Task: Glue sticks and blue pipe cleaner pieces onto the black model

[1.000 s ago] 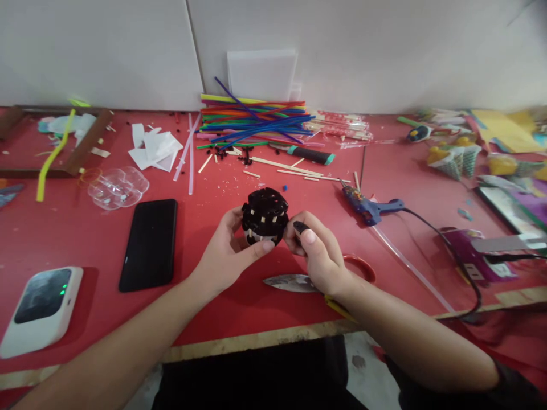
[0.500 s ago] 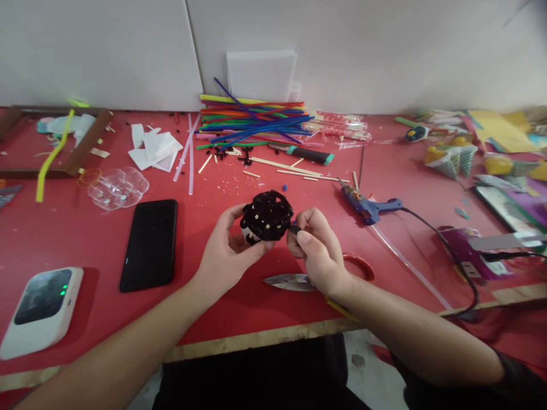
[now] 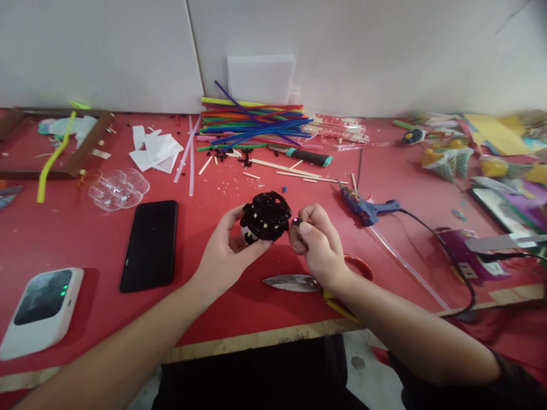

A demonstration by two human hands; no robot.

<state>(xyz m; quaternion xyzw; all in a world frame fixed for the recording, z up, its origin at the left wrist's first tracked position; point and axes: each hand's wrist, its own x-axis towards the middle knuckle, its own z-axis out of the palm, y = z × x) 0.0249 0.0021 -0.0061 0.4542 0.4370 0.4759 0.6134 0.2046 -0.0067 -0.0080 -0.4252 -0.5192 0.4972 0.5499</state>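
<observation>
My left hand (image 3: 235,242) is closed round a small black, cup-shaped craft piece (image 3: 267,216), held above the red table. Pale stubs dot its dark surface, and a white patch shows low on its left side. Just right of it, my right hand (image 3: 318,242) pinches a small dark bit (image 3: 296,222) between thumb and forefinger; its exact kind is too small to make out. A narrow gap parts that bit from the black piece. Scissors (image 3: 293,282) with a red and yellow handle lie on the table, partly behind my right hand and wrist.
A hot glue gun (image 3: 363,206) with its cord lies to the right. Behind are colourful pipe cleaners (image 3: 256,122), a utility knife (image 3: 310,156) and thin wooden sticks (image 3: 286,167). On the left are a black phone (image 3: 149,246), a white device (image 3: 43,313) and a clear palette (image 3: 119,189).
My right hand has drawn slightly up and away from the black piece with the small dark bit, opening a gap. My left hand holds nearly still.
</observation>
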